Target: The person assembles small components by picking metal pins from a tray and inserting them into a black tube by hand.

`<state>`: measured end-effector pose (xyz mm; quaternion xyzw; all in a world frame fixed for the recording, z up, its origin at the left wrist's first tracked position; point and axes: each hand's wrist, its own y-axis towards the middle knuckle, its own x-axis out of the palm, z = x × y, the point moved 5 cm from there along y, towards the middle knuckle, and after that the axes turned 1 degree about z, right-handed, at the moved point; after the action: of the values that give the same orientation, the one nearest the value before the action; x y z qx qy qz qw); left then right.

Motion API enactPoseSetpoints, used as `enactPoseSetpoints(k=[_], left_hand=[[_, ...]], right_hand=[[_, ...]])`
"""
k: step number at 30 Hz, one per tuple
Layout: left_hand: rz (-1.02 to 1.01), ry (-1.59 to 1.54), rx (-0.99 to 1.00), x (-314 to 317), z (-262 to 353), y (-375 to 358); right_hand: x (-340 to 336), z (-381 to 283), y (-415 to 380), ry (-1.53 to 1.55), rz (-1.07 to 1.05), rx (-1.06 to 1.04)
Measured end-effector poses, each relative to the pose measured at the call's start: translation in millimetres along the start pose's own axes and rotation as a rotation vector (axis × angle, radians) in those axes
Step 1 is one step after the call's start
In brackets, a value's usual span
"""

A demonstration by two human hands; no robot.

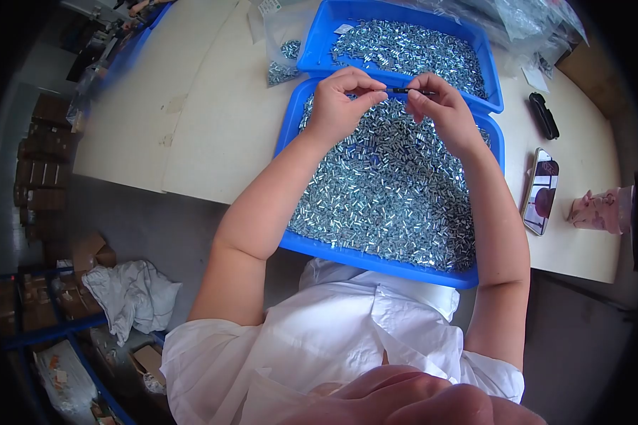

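Note:
Both hands meet above the far end of a blue tray (376,265) filled with small shiny metal cylinders (397,191). A thin black rod-like tool (400,91) lies level between them. My right hand (443,110) is closed around its right end with thumb and fingers. My left hand (342,103) is pinched shut at the tool's left tip, where something small and pale shows between the fingertips, too small to name. The tool's right end is hidden by my right fingers.
Behind stands a second blue tray (321,35) with more metal cylinders. A clear bag (285,60) of pieces sits left of it. On the right lie a black case (544,115), a phone (541,191) and a pink-patterned cup (595,211). Boxes and a shelf are at lower left.

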<state>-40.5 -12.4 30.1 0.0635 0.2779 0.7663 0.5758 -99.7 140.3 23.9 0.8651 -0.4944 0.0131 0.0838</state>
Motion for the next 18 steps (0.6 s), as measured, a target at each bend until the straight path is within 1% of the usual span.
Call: enactPoseSetpoints(k=[2, 3, 5, 6, 8, 12, 14, 15, 17, 18], left_hand=[[-0.011, 0.004, 0.01, 1.6, 0.6, -0.4], [-0.012, 0.003, 0.01, 1.7, 0.1, -0.2], [-0.012, 0.002, 0.028, 1.7, -0.5, 0.3], [-0.013, 0.002, 0.028, 1.8, -0.9, 0.3], [0.005, -0.026, 0.021, 0.2, -1.8, 0.5], [-0.012, 0.008, 0.024, 1.9, -0.5, -0.2], [-0.018, -0.017, 0.04, 2.9, -0.7, 0.0], [-0.019, -0.018, 0.039, 2.5, -0.3, -0.3], [-0.024, -0.002, 0.003, 1.0, -0.7, -0.5], [-0.021, -0.001, 0.004, 1.0, -0.4, -0.3]], right_hand=[[-7.3, 8.5, 2.3, -0.122, -0.151, 0.102], [-10.6, 8.0, 3.3, -0.122, -0.149, 0.102], [-11.4, 13.0, 2.1, -0.141, -0.23, 0.245], [-6.1, 12.0, -0.2, -0.141, -0.229, 0.245], [3.0, -3.1, -2.9, -0.009, -0.069, 0.018], [-12.0, 6.3, 4.1, -0.108, -0.125, 0.043], [-14.8, 18.4, 4.2, -0.115, -0.268, 0.246], [-9.2, 16.5, 1.2, -0.115, -0.267, 0.247], [1.0, -0.7, -2.9, -0.011, -0.107, 0.032], [0.4, -0.7, -2.1, -0.011, -0.109, 0.031]])
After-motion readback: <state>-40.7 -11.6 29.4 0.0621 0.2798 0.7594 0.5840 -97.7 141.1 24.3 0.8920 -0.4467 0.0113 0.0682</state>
